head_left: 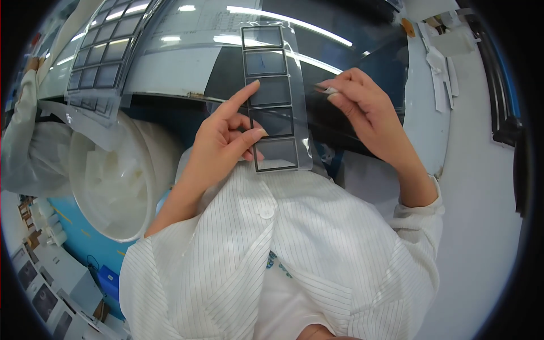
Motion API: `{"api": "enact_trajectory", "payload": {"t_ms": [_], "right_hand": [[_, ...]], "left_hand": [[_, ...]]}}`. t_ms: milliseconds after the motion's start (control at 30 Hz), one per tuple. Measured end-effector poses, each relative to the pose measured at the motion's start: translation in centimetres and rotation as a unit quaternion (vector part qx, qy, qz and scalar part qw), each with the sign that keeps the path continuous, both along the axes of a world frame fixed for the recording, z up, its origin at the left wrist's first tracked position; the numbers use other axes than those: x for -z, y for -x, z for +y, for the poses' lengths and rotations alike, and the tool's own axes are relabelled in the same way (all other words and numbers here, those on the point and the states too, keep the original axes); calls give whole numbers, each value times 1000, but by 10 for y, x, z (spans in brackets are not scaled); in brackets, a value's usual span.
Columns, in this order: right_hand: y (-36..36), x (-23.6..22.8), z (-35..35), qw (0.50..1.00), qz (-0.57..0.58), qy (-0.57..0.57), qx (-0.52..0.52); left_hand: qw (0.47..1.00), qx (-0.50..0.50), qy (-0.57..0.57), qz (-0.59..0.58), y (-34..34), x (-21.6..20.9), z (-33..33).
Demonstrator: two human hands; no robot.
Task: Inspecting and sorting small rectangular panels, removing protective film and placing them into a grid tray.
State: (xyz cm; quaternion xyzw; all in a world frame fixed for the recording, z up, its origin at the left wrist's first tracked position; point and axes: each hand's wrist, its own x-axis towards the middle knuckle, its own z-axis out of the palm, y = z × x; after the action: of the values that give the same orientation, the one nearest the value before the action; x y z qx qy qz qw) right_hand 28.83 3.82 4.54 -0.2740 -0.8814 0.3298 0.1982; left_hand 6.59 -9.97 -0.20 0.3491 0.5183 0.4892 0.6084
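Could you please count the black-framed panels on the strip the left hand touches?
5 panels in one column: one at the far end, three between, one nearest the striped top.

White bin point(160, 148) holding pale scraps point(116, 177), small blue box point(109, 282), blue floor point(79, 225)

Clear five-panel strip point(273, 92), dark-edged, lengthwise

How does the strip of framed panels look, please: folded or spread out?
Spread out: the strip shows five panels in one row, none overlapping.
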Motion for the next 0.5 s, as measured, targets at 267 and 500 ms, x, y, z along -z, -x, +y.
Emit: {"api": "enact_trajectory", "payload": {"t_ms": [267, 500], "right_hand": [[34, 7, -27, 986, -5, -133, -104], [47, 12, -33, 976, -15, -171, -137]], "left_hand": [[999, 48, -7, -23, 9, 6, -12], [998, 59, -5, -29, 16, 9, -12]]}}
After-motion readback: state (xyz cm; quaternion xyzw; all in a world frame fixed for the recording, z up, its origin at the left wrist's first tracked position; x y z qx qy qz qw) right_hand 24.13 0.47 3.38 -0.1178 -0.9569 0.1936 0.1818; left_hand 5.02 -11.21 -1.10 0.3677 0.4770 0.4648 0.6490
